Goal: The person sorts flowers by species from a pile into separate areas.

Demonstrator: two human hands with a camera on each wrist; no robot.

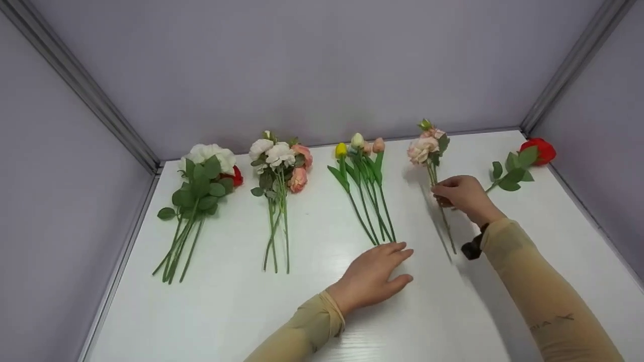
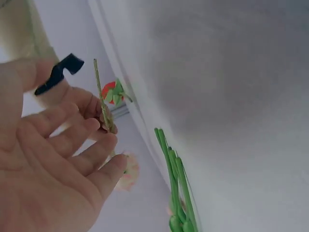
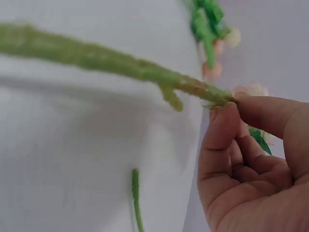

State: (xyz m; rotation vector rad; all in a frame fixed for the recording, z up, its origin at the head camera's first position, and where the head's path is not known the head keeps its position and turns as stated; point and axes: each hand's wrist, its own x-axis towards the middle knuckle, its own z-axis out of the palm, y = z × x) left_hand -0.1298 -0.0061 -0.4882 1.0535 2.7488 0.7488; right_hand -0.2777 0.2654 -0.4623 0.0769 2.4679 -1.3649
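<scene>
Between thumb and fingers my right hand (image 1: 465,196) pinches the stem of a pale pink artificial flower (image 1: 423,150), lifted over the table with its blooms pointing to the back. Close up in the right wrist view, the thumb and index finger grip the green stem (image 3: 111,60), which has a short side stub. My left hand (image 1: 375,275) hovers with fingers extended, holding nothing, near the stem ends of the tulips (image 1: 370,176), which are yellow, white and pink. In the left wrist view its palm (image 2: 53,179) faces the camera, fingers slightly bent.
A red rose (image 1: 538,152) lies at the far right. Left of the tulips is a bunch of white and pink flowers (image 1: 279,155); farther left lies one of white and red flowers (image 1: 214,156). Grey walls enclose the white table (image 1: 241,311) at the back and sides.
</scene>
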